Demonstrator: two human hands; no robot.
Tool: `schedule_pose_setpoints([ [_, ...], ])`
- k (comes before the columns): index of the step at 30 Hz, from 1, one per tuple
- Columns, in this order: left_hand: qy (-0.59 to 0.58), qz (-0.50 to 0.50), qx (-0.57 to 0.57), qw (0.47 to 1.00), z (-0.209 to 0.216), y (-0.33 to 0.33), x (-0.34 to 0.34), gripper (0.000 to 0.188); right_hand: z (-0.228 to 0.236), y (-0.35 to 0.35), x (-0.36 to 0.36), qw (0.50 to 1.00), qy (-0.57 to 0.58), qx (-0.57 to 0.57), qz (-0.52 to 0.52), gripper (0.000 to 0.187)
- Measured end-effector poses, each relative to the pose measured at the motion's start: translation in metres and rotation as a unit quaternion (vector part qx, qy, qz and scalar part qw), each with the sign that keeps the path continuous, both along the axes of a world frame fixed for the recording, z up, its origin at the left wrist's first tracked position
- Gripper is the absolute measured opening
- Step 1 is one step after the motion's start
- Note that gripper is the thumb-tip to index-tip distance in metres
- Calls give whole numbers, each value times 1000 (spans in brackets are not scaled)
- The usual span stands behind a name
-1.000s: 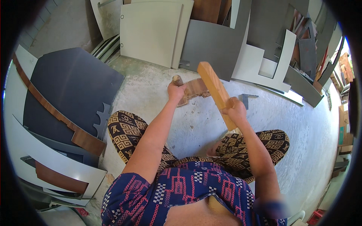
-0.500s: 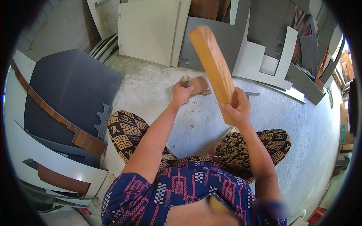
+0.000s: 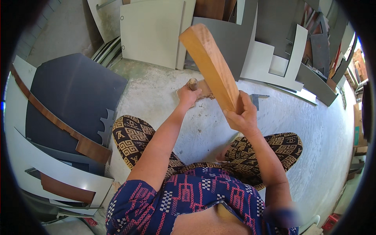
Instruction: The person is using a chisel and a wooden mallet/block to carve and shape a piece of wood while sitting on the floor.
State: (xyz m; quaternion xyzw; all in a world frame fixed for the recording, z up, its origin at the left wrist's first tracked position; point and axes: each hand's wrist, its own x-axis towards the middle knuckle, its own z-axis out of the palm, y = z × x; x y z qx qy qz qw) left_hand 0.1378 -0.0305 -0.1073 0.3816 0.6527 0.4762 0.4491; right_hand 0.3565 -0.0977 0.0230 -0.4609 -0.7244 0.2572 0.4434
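My right hand (image 3: 243, 114) is closed around the lower end of a thick, pale wooden bar (image 3: 210, 64). It is raised in front of me, its upper end leaning to the left. My left hand (image 3: 188, 96) is wrapped round a short, round wooden handle (image 3: 192, 83), whose worn end points up. The handle's lower part is hidden by my fingers, so I cannot see what tool it belongs to. Beneath and beside that hand lies a rough-edged brown wooden board (image 3: 203, 87) on the concrete floor, partly covered by the bar.
A grey L-shaped piece (image 3: 257, 98) lies on the floor behind my right hand. Large cut panels lean at the back, among them a cream panel (image 3: 150, 35) and a white cutout panel (image 3: 256, 58). To my left are a dark sheet (image 3: 74, 90) and a curved brown strip (image 3: 58, 121).
The wooden bar in my right hand has swung left, its top tilting further over toward the handle. My left hand has stayed in place around the handle.
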Motion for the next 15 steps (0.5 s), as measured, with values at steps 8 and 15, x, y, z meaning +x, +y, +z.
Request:
schedule_pose_setpoints([
  [8,-11,-29,42,999,6,-3,7,24,-11,2,10,972,-187,-145,-3,51],
  [15,86,-8,-30,996,-17,5,-1,35,-1,-1,3,985,-117,-123,5,49],
])
